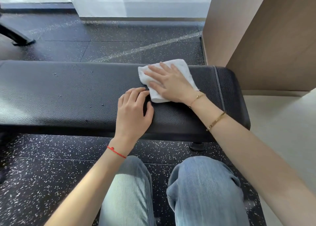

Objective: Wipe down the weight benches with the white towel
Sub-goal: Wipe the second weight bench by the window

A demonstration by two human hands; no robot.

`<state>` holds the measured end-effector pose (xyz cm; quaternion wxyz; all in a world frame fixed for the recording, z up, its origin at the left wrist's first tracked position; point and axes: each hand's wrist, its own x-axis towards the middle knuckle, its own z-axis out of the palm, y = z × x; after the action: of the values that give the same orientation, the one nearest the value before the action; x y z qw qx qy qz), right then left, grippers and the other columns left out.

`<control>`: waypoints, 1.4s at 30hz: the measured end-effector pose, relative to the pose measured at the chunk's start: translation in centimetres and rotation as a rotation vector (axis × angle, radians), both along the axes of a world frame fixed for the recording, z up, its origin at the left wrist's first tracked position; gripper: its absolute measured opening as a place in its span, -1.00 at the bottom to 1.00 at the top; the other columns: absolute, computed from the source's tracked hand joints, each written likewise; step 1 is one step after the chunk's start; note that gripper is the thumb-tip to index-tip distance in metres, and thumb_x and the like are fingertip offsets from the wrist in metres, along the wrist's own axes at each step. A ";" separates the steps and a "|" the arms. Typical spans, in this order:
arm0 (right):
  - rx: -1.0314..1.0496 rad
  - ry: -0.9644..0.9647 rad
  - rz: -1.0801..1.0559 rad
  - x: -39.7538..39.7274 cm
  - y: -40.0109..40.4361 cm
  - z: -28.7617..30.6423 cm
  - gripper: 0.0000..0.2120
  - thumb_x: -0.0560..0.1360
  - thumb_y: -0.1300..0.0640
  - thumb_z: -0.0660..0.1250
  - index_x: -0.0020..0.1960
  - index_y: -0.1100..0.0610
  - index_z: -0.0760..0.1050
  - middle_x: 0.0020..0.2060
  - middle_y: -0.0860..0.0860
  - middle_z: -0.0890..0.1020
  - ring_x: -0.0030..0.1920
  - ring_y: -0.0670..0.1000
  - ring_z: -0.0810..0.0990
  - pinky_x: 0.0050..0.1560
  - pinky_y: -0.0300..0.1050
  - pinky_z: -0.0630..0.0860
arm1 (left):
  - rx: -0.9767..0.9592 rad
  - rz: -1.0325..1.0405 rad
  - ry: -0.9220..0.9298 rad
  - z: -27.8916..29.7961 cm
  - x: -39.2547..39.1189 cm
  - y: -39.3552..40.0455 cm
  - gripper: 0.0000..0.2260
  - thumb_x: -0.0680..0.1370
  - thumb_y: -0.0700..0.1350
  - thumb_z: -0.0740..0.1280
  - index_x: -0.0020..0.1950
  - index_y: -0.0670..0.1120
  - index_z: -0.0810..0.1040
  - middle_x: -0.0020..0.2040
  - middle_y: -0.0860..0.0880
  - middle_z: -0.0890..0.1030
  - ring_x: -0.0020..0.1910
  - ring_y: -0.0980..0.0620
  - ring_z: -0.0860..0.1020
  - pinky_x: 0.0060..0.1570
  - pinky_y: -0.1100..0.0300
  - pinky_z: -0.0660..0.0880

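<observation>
A black padded weight bench (68, 95) runs across the view from the left edge to its rounded right end. A folded white towel (177, 64) lies on the bench near that right end. My right hand (171, 83) presses flat on the towel with the fingers spread and straight. My left hand (133, 112) rests on the bare pad just left of the towel, its fingertips bent down onto the leather beside the towel's lower corner. The pad shows small nicks to the left.
Black speckled rubber flooring (42, 174) lies in front of and behind the bench. A tan wall panel (273, 46) stands close to the bench's right end. A black machine foot (18, 37) sits at far left. My knees in jeans (205, 188) are close below the bench.
</observation>
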<state>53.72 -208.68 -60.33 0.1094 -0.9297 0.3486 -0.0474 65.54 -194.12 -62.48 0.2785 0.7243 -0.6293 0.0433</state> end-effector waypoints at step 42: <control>-0.023 0.009 -0.331 -7.2 5.1 -0.8 -0.48 0.64 -0.22 -0.01 0.58 -0.21 0.05 0.59 -0.13 0.06 0.59 0.04 -0.08 0.56 0.08 -0.22 | -0.028 -0.004 0.023 -0.4 0.2 0.2 -0.72 0.56 -0.05 0.24 0.23 -0.06 0.58 0.24 0.02 0.58 0.29 -0.03 0.48 0.34 0.05 0.34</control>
<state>46.55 -203.59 -61.12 0.0878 -0.8610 0.4968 -0.0646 65.77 -193.93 -62.91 0.2957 0.7194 -0.6270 0.0432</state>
